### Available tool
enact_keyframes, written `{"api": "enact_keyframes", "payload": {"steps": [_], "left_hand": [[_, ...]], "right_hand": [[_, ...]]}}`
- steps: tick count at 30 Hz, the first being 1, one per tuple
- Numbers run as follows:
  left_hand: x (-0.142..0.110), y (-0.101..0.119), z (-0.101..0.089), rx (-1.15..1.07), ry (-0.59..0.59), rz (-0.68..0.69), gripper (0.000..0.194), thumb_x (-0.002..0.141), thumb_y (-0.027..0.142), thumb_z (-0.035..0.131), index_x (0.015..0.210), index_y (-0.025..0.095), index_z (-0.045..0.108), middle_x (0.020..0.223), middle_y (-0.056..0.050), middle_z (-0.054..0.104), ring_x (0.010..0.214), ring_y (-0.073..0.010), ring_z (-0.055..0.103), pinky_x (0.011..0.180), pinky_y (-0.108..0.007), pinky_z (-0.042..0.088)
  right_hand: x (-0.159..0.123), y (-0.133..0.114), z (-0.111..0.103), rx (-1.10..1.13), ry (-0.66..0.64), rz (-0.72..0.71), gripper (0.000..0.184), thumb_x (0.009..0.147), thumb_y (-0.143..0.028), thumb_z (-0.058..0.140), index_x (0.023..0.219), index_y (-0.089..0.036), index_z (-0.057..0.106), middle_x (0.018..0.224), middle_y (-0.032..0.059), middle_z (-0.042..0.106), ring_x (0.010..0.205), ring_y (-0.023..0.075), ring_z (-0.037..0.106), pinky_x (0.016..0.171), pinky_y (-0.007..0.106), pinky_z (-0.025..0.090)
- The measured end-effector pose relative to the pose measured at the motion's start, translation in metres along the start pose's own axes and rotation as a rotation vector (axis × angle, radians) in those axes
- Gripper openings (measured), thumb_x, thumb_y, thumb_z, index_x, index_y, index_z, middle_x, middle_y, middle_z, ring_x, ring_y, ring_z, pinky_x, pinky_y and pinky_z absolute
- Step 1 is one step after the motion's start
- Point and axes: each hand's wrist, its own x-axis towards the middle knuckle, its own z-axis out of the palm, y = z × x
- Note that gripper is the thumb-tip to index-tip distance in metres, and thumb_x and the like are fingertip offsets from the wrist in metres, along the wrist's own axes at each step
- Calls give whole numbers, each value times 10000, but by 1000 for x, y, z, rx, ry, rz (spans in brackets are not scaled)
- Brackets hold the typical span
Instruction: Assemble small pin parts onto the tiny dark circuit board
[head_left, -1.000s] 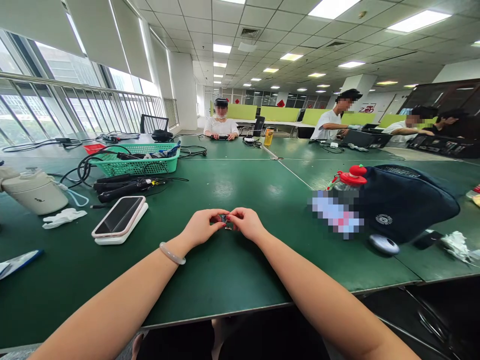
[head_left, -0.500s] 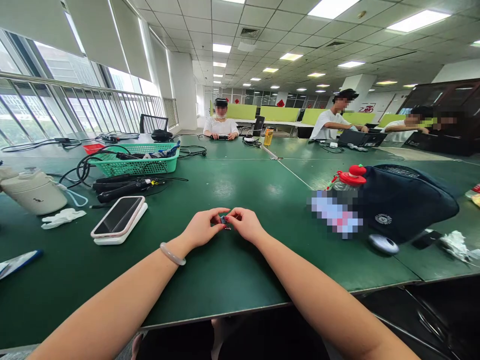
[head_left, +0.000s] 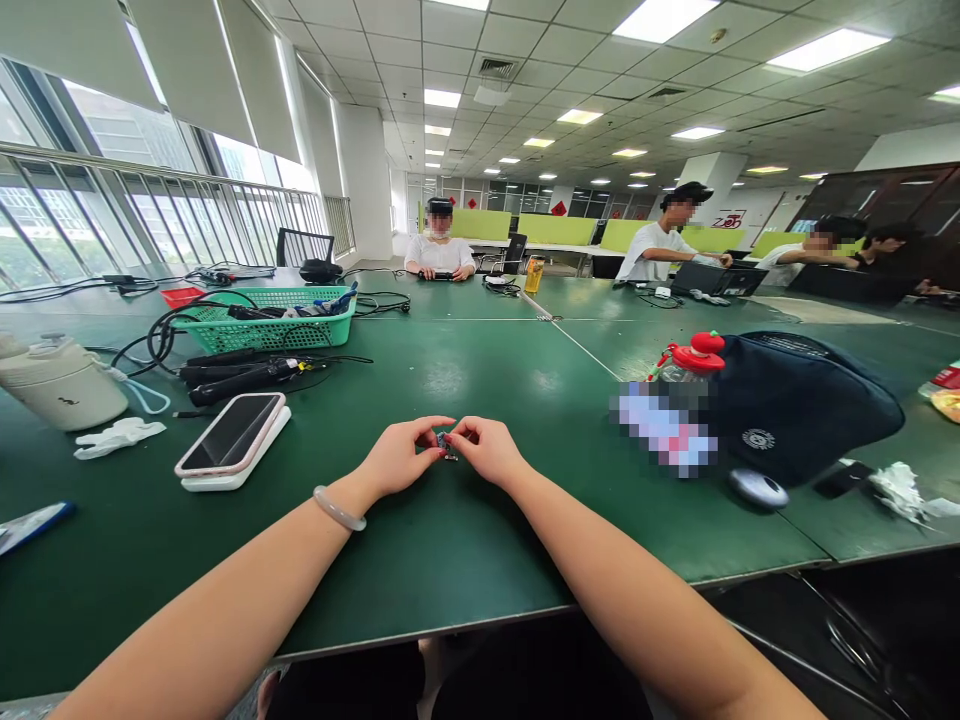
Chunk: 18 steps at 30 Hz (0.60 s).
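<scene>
My left hand (head_left: 401, 456) and my right hand (head_left: 487, 450) meet over the green table (head_left: 442, 560), fingertips pinched together. Between them they grip a small grey-blue piece (head_left: 445, 441) with a shiny lower edge; fingers cover most of it, and it is too small to name. The left thumb and fingers hold it from the left side, while the right thumb and forefinger press on it from the right. A pale bangle (head_left: 339, 509) circles my left wrist. The table lies bare right around both hands.
To the left lie a phone on a white box (head_left: 232, 440), a green basket (head_left: 274, 320) of cables and a cream flask (head_left: 64, 385). On the right are a red-lidded bottle (head_left: 690, 360), a dark blue bag (head_left: 810, 400) and a mouse (head_left: 758, 489). People sit at the far side.
Both hands keep their pinch on the small piece, with only a slight shift of the fingers. The whole view has moved a little, so things appear slightly further left.
</scene>
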Motion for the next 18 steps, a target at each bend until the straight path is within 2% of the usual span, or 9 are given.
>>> {"api": "enact_keyframes", "payload": {"steps": [10, 18], "left_hand": [[-1, 7, -3, 15, -25, -12, 376, 784, 274, 523, 1150, 201, 568, 728, 15, 627, 710, -139, 602, 742, -265, 466], [-1, 4, -2, 7, -33, 14, 384, 784, 280, 535, 1161, 210, 560, 727, 18, 620, 695, -132, 590, 720, -256, 467]], "right_hand": [[0, 3, -1, -26, -18, -21, 230, 782, -389, 548, 695, -185, 609, 620, -35, 585, 542, 82, 454, 546, 206, 340], [0, 5, -3, -52, -37, -80, 191, 801, -326, 538, 704, -182, 618, 651, -22, 603, 569, 88, 463, 574, 208, 351]]}}
